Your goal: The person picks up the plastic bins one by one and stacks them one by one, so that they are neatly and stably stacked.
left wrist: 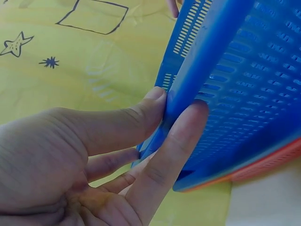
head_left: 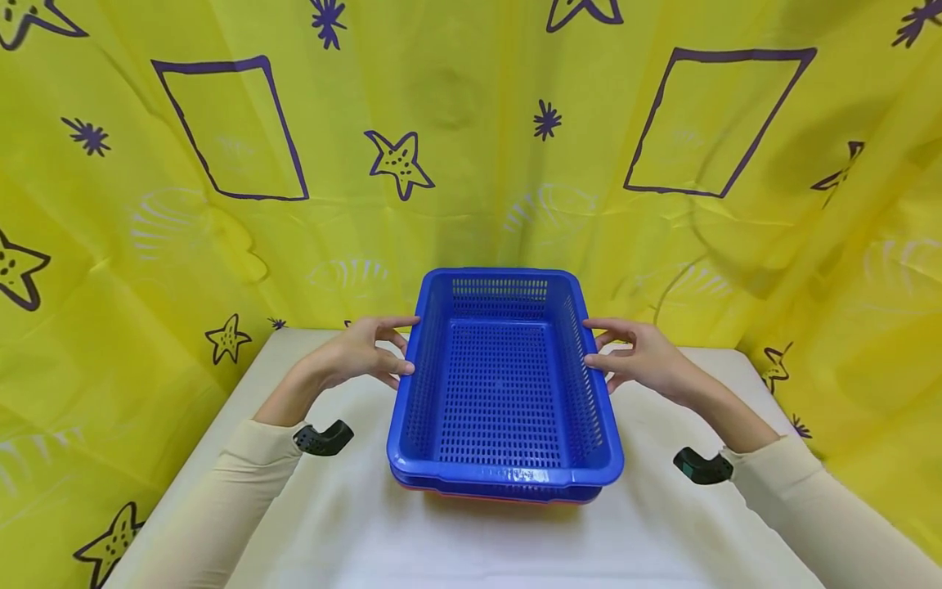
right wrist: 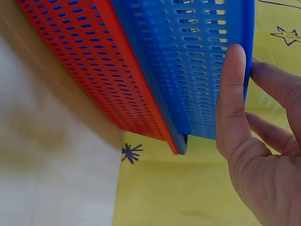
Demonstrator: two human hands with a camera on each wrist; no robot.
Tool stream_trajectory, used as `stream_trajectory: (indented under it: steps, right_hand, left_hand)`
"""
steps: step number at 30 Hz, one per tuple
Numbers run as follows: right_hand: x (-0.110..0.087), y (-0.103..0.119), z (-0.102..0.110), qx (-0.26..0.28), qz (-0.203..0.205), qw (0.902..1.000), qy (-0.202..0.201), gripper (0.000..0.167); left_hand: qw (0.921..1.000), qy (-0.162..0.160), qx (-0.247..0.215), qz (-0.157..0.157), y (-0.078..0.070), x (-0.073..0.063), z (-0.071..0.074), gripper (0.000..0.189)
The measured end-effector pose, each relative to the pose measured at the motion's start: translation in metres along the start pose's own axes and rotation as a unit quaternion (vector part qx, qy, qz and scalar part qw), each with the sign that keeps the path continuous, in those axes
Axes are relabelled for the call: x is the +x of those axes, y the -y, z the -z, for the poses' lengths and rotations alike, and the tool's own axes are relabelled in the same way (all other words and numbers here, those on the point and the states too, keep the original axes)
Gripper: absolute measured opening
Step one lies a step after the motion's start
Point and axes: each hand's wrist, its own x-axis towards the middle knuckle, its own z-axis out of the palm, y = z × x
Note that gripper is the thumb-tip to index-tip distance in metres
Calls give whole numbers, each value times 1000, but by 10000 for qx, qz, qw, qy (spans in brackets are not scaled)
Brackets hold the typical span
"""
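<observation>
A blue plastic basket (head_left: 508, 474) with slotted walls sits on top of a stack, its inside bare. Just beneath shows the rim of a second blue basket (head_left: 500, 492). Lowest is a red basket (right wrist: 80, 42), plain in the right wrist view and a thin edge in the head view. My left hand (head_left: 364, 352) pinches the top basket's left rim, thumb on one side and fingers on the other. On the opposite rim my right hand (head_left: 651, 360) grips likewise, fingers spread along it. Most of the lower two baskets is hidden.
A white table (head_left: 346, 532) lies under the stack. Yellow curtain (head_left: 471, 221) with drawn stars and frames hangs behind it and along both sides. Dark wrist devices (head_left: 324, 438) jut from the sleeve cuffs.
</observation>
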Motion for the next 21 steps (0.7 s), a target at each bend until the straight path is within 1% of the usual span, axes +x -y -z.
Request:
stream_trajectory:
  steps: [10, 21]
  right_hand:
    - [4, -14, -7, 104, -99, 9999, 40, 69]
    - [7, -24, -12, 122, -260, 9996, 77, 70]
  left_hand:
    - [9999, -86, 32, 81, 14, 4, -4, 81]
    - [9998, -64, 151, 122, 25, 8, -7, 81]
